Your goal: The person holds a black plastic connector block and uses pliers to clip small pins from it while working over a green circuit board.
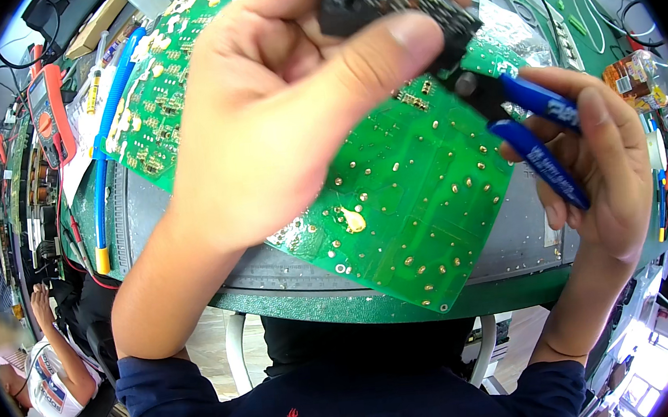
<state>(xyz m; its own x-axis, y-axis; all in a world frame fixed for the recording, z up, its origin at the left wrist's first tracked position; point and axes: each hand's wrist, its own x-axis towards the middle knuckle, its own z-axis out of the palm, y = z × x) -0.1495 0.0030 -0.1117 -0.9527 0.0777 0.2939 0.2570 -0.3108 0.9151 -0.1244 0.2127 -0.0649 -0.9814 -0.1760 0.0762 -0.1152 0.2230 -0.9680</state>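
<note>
Leftmost, at the edge of the view, another person (51,376) in a white printed shirt sits below the counter (375,310), one arm raised. Beside them on the counter lies an orange multimeter (52,114) with red leads, then a long blue tool with a yellow tip (110,141) lying across white paper. A second green circuit board (157,89), crowded with white markings, lies behind it.

Next comes the left hand (278,110), large and close to the camera; its grip is closed, thumb and fingers pinched around a small black component (380,6) held up near the top of the view. The hand covers much of the green circuit board (396,195) beneath it. This board lies tilted on a grey ribbed metal panel (511,233), solder side up: glossy green, dotted with shiny solder points and one larger yellowish blob near its middle.

Further right, the right hand (609,168) wraps its grip closed around the blue handles of side cutters (534,139), whose dark head points at the black component; whether the cutting tips touch it I cannot tell. A crinkled silver foil bag (513,34) lies behind the cutters, and at the far right stand a clear packet with an orange label (632,75) and some upright tools.
</note>
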